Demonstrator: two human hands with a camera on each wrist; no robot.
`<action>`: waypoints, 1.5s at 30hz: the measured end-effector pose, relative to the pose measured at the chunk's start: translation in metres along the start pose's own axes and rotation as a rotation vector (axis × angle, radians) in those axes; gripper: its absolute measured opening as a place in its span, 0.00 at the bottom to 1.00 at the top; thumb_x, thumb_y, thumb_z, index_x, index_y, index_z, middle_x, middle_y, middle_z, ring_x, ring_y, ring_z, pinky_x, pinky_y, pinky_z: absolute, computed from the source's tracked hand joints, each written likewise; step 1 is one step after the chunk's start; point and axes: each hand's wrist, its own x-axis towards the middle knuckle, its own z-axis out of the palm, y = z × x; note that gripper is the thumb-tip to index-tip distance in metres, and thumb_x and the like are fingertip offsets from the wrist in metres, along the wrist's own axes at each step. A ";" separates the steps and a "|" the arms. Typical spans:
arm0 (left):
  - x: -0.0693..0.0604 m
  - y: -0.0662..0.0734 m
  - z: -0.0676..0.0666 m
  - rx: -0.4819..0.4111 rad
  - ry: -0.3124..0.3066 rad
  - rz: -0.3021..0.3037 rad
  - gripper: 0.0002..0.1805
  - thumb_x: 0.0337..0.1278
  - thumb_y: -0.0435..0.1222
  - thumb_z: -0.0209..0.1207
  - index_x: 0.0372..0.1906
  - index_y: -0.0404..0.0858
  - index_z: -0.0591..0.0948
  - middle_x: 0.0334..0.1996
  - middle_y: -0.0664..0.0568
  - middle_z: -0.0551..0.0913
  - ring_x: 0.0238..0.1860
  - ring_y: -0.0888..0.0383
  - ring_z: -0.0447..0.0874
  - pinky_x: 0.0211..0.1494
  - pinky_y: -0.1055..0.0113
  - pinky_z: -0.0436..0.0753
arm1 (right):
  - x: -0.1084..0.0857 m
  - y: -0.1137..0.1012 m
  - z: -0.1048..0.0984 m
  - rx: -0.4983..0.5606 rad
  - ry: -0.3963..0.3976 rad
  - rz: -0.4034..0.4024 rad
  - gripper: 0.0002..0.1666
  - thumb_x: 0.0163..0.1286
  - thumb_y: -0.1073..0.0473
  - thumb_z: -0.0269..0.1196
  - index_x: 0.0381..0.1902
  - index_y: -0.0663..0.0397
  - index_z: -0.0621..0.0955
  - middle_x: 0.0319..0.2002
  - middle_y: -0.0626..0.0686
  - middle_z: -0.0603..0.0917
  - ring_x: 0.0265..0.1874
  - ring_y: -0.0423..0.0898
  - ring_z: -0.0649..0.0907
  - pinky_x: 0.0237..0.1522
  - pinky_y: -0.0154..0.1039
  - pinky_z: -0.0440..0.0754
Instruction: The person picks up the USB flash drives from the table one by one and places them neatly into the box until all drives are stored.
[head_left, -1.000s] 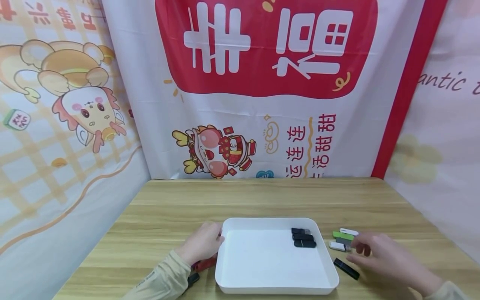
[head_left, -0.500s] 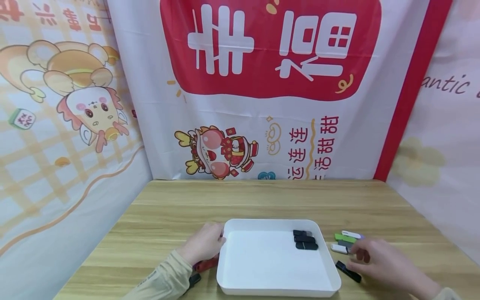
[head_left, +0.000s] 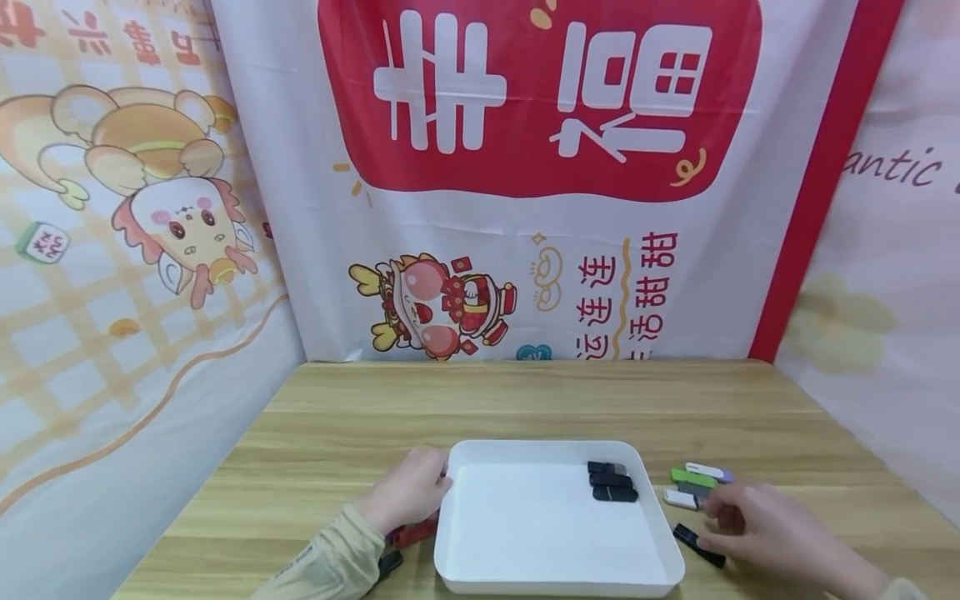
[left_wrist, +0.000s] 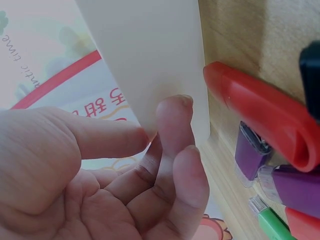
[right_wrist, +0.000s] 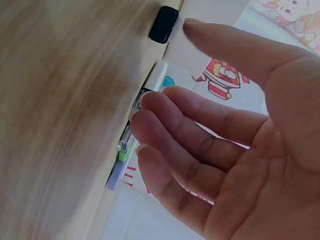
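My left hand [head_left: 411,490] pinches the left wall of the white tray [head_left: 561,587]; in the left wrist view, thumb and fingertips meet at the tray wall [left_wrist: 150,45]. Three black USB sticks [head_left: 615,493] lie in the tray's back right part. Right of the tray, my right hand [head_left: 776,529] is loosely bent with nothing in it, its thumb at a loose black stick [head_left: 699,546]. In the right wrist view the thumb tip is beside that black stick [right_wrist: 164,24], and the fingertips are close to a white stick [right_wrist: 156,75].
Beyond the right fingers lie white [head_left: 681,499], green [head_left: 693,477] and white-and-purple [head_left: 708,472] sticks. Left of the tray, partly under the left hand and sleeve, are red [head_left: 415,531] and black [head_left: 390,563] sticks; the left wrist view shows purple [left_wrist: 300,187] and green [left_wrist: 272,224] ones.
My right thumb has moved slightly toward the front, down to the loose black stick. The left hand keeps its hold on the tray. The head view has shifted a little.
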 end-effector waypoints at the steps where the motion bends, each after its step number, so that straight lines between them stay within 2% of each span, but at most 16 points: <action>1: 0.000 0.000 0.000 0.001 -0.001 -0.001 0.11 0.64 0.27 0.55 0.25 0.37 0.76 0.17 0.55 0.70 0.17 0.61 0.68 0.19 0.68 0.71 | -0.001 0.000 0.000 0.005 -0.006 -0.009 0.20 0.57 0.37 0.71 0.33 0.44 0.81 0.24 0.38 0.75 0.23 0.35 0.72 0.25 0.33 0.74; 5: 0.001 0.000 0.001 -0.003 -0.001 0.006 0.10 0.64 0.27 0.55 0.26 0.37 0.77 0.18 0.55 0.71 0.18 0.61 0.69 0.20 0.68 0.72 | -0.002 0.001 0.000 0.038 -0.041 -0.034 0.21 0.57 0.38 0.71 0.34 0.46 0.81 0.25 0.38 0.76 0.24 0.35 0.73 0.26 0.33 0.75; 9: 0.002 0.001 -0.001 -0.005 0.005 0.015 0.08 0.64 0.27 0.55 0.28 0.36 0.79 0.20 0.55 0.73 0.20 0.61 0.71 0.23 0.67 0.74 | -0.001 0.001 0.000 0.078 -0.079 -0.018 0.19 0.56 0.40 0.72 0.35 0.45 0.81 0.25 0.39 0.77 0.24 0.37 0.75 0.27 0.33 0.76; 15: -0.001 0.000 -0.001 -0.022 -0.021 -0.009 0.08 0.65 0.27 0.54 0.29 0.37 0.78 0.19 0.55 0.72 0.18 0.61 0.71 0.21 0.68 0.73 | -0.003 0.004 0.000 0.103 -0.121 -0.056 0.13 0.57 0.43 0.73 0.31 0.40 0.81 0.23 0.39 0.76 0.23 0.37 0.75 0.24 0.34 0.74; 22: -0.002 0.000 0.001 -0.024 -0.027 -0.018 0.06 0.66 0.27 0.54 0.34 0.36 0.79 0.20 0.56 0.73 0.19 0.62 0.72 0.22 0.68 0.74 | -0.005 0.008 0.000 0.149 -0.140 -0.089 0.10 0.58 0.50 0.73 0.30 0.42 0.81 0.23 0.39 0.76 0.22 0.36 0.75 0.23 0.34 0.73; 32: -0.002 0.003 -0.001 -0.023 -0.014 -0.016 0.05 0.65 0.26 0.56 0.34 0.33 0.81 0.23 0.55 0.75 0.22 0.61 0.73 0.25 0.67 0.76 | -0.005 0.011 0.003 0.147 -0.094 -0.185 0.09 0.58 0.51 0.73 0.29 0.41 0.81 0.23 0.36 0.76 0.22 0.34 0.74 0.23 0.34 0.73; 45: -0.002 0.002 0.000 -0.014 -0.015 -0.012 0.04 0.64 0.26 0.55 0.35 0.33 0.80 0.22 0.55 0.75 0.21 0.61 0.73 0.25 0.67 0.76 | -0.006 0.009 0.004 0.104 -0.092 -0.150 0.09 0.59 0.53 0.72 0.29 0.41 0.80 0.22 0.37 0.74 0.22 0.34 0.73 0.22 0.33 0.72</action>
